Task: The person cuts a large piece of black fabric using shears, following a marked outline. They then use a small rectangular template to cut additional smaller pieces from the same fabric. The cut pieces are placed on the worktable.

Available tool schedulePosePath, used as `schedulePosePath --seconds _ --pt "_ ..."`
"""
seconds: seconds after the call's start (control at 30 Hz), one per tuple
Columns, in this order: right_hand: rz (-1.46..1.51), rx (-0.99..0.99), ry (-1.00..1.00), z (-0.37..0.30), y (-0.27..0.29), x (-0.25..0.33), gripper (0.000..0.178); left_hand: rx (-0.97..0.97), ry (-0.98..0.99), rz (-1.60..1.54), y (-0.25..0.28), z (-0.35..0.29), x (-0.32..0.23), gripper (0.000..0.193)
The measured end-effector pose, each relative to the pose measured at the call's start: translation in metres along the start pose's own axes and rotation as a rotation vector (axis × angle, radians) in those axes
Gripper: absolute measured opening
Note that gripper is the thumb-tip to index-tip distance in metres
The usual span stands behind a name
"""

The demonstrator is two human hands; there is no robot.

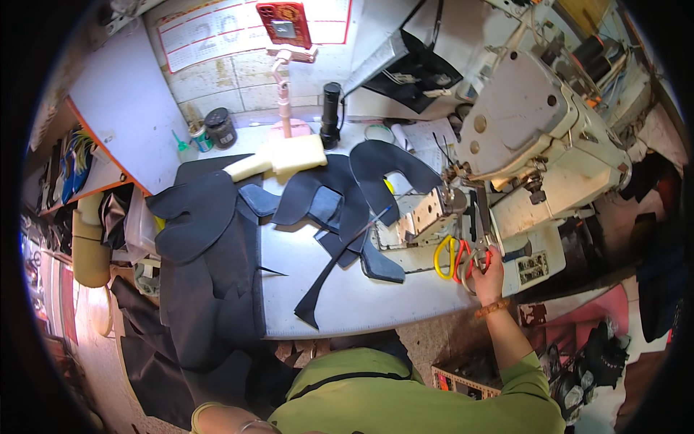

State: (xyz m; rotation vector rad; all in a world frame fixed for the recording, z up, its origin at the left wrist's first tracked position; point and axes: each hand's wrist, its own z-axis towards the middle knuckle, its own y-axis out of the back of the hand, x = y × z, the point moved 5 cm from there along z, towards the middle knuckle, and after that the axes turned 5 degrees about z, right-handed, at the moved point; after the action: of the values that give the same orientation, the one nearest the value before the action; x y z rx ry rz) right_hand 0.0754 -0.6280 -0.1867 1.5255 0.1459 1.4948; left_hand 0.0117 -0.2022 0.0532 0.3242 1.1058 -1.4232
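At the sewing machine's bed, my right hand [488, 279] is closed at the handles of a large pair of metal scissors [475, 262]. Close beside it lie yellow-handled scissors [442, 262] and a red-handled tool. Only part of my left arm [230, 419] shows at the lower edge; the hand is out of the picture. Left of the machine, curved black sheet pieces [387, 163] and small dark blue-grey pieces [382, 265] overlap on the white table [311, 264]. A narrow black strip [322, 293] points toward me, and a pen [372, 220] rests across the pieces.
A grey sewing machine [524, 116] stands at the right. Black sheets [210, 311] hang over the table's left side. Yellow foam [298, 153], a pink phone stand [284, 101], a black cylinder [330, 116] and a dark jar [220, 128] stand along the back.
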Motion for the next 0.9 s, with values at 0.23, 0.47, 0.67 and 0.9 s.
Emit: schedulePosePath --seconds 0.23,0.47,0.67,0.9 --pt "-0.025 0.092 0.077 0.034 -0.035 -0.018 0.050 -0.020 -0.106 0.118 -0.008 -0.033 -0.012 0.027" --pt "0.069 -0.170 0.409 -0.043 -0.044 0.073 0.037 0.020 -0.175 0.241 -0.011 -0.037 -0.026 0.024" --pt "0.221 0.547 0.754 -0.139 -0.130 0.196 0.034 0.014 -0.287 0.090 -0.009 -0.049 -0.032 0.025" --pt "0.288 0.904 1.016 -0.200 -0.170 0.242 0.034 0.132 -0.425 0.257 -0.023 -0.061 -0.054 0.018"
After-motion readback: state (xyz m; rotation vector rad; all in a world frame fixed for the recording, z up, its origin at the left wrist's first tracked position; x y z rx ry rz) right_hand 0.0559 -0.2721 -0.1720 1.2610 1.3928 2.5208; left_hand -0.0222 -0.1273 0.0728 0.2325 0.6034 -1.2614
